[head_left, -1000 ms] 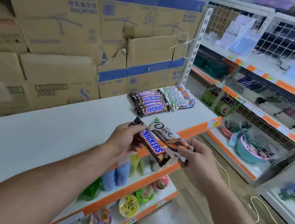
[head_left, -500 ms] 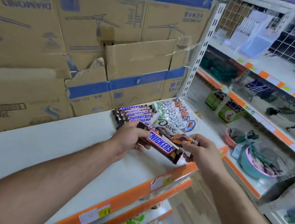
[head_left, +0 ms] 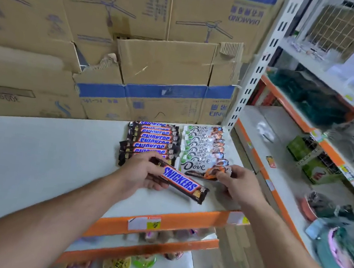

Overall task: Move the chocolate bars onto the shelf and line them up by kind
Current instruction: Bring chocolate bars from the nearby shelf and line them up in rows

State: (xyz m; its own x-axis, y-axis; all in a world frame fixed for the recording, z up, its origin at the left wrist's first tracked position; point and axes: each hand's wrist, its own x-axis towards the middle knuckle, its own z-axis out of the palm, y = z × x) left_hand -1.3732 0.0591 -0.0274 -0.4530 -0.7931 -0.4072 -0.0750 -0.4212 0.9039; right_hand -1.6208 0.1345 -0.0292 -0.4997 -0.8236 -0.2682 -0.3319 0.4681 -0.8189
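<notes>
"Head camera, left side first: what's there?"

"The left hand [head_left: 143, 172] holds a Snickers bar [head_left: 179, 182] by its left end, fingers [head_left: 156, 186] curled round it, over the white shelf [head_left: 42, 160], at the near end of the row of Snickers [head_left: 152, 141]."

"And to the right?"

"The row of Dove bars [head_left: 204, 142] lies just beside that row. The right hand [head_left: 239, 185] pinches the right end of a Dove bar [head_left: 198, 167] at that row's near end."

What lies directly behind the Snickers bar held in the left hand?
Behind the held bar: the Snickers row on the white shelf; the left hand covers its nearest bars.
</notes>
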